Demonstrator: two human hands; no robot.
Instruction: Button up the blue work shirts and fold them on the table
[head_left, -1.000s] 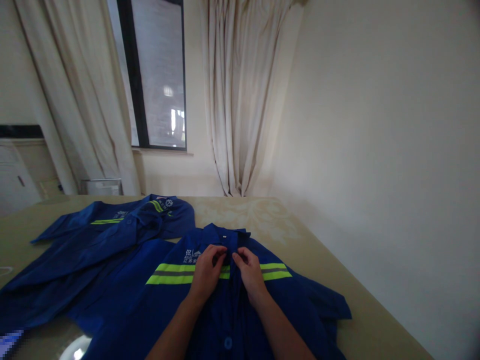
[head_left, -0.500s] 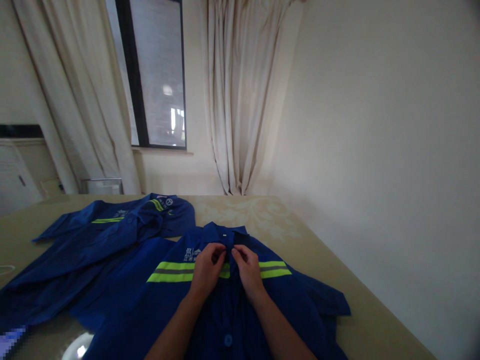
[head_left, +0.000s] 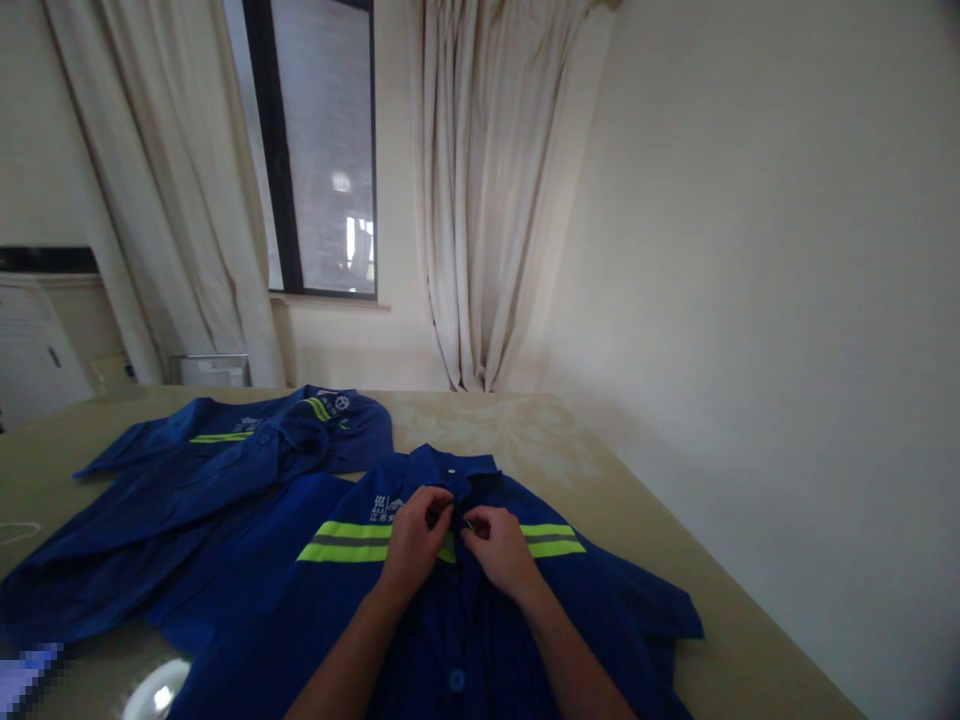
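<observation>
A blue work shirt (head_left: 600, 610) with yellow-green reflective stripes lies front up, its collar pointing away from me. My left hand (head_left: 421, 530) pinches the front placket just below the collar, thumb and forefinger together. Close beside it on the right, my right hand (head_left: 499, 545) also pinches the placket edge, slightly lower. Whatever small part lies between the fingertips is hidden. A button shows lower on the placket, between my forearms.
More blue garments (head_left: 217, 470) with similar stripes lie to the left on the patterned table (head_left: 525, 420). A white round object (head_left: 156, 692) is at the lower left, near a blurred patch. Curtains, a window and a wall stand beyond.
My right hand has moved slightly down and its fingers have curled more at the placket. My left hand stays nearly in place. The view has shifted slightly.
</observation>
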